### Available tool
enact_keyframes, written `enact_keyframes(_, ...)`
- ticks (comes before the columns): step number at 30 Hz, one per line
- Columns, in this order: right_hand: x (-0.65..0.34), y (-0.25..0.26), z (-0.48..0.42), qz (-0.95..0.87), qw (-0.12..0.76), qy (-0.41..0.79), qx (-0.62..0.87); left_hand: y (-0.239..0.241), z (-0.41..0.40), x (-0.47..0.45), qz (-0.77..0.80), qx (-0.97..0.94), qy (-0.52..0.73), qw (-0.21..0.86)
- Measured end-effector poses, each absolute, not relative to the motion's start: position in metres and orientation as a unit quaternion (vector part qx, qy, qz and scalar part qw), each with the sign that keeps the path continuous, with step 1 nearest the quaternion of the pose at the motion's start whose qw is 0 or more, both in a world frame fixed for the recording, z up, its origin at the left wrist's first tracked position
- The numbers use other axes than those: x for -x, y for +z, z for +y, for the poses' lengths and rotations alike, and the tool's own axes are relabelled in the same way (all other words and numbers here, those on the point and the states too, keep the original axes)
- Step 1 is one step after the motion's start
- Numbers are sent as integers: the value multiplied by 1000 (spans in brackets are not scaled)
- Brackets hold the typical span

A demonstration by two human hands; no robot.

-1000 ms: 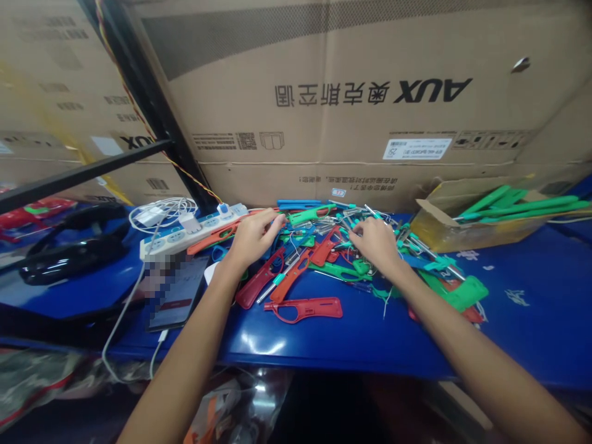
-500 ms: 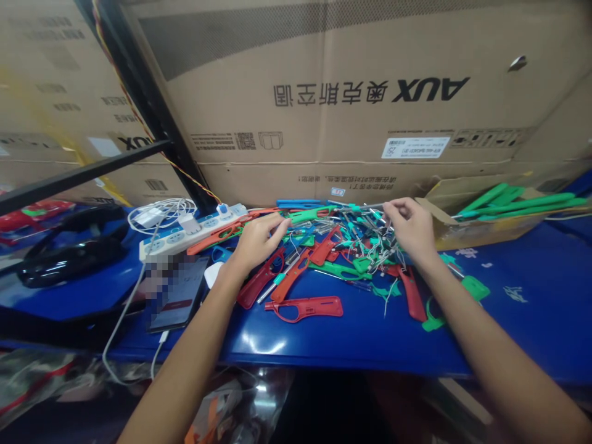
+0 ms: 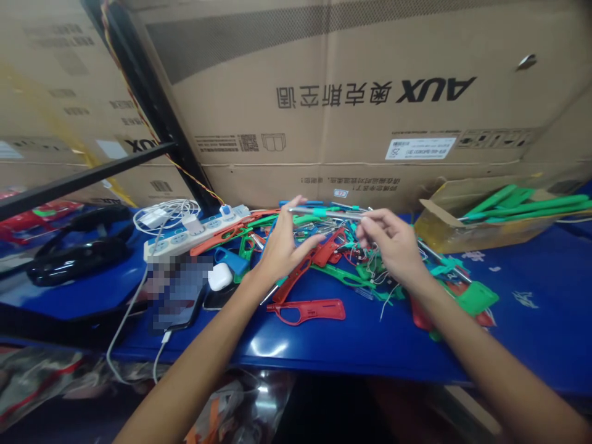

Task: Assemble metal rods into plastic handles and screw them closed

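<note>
My right hand point(image 3: 391, 246) is closed, its fingertips pinching one end of a thin metal lighter tube point(image 3: 342, 214) with a teal collar. The tube lies roughly level above the pile, pointing left. At its far end is my left hand point(image 3: 282, 246), fingers stretched upward and thumb held apart. Whether its fingertips touch the tube is hard to tell. Beneath both hands spread loose lighter parts: red and green handle shells, metal tubes and thin white wires point(image 3: 370, 265). A red handle shell point(image 3: 319, 310) lies flat in front, nearer the table's edge.
An open carton point(image 3: 444, 231) of long green pieces stands at the right. On the left are a white power strip point(image 3: 171, 243), a phone point(image 3: 178, 308), a white earbud case point(image 3: 220, 277) and a black headset-like object point(image 3: 78, 246). A large cardboard box point(image 3: 250, 179) backs the blue table point(image 3: 351, 345).
Both hands have shifted; my right hand has moved left and slightly down with the tube. My left hand's fingers have risen and spread from the thumb. The view has moved slightly left.
</note>
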State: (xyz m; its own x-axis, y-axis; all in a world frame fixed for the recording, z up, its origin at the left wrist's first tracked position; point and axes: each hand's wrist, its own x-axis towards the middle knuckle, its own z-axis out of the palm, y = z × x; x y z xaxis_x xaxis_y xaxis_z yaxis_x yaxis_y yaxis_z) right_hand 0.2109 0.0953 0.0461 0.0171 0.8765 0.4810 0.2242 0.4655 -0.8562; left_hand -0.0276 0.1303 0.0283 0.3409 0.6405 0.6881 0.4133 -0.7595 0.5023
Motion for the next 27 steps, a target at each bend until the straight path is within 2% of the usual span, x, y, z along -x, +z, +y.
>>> enact_keyframes(3, -204, 41, 92, -680, 502, 341, 412, 27, 127, 19, 300, -802, 480, 191)
enact_keyframes(5, -203, 38, 91, -719, 450, 337, 410, 27, 125, 15, 295, -792, 470, 255)
enact_keyframes(9, -209, 35, 95, -819, 329, 261, 390, 25, 123, 7, 281, -733, 458, 418)
enact_keyframes(13, -231, 35, 105, -847, 301, 171, 404, 23, 127, 2, 265, -679, 458, 509)
enact_keyframes(19, -267, 29, 120, -869, 217, 112, 431, 22, 133, 4, 263, -623, 494, 546)
enact_keyframes(27, -267, 24, 126, -864, 252, 78, 430, 23, 130, 4, 257, -600, 502, 568)
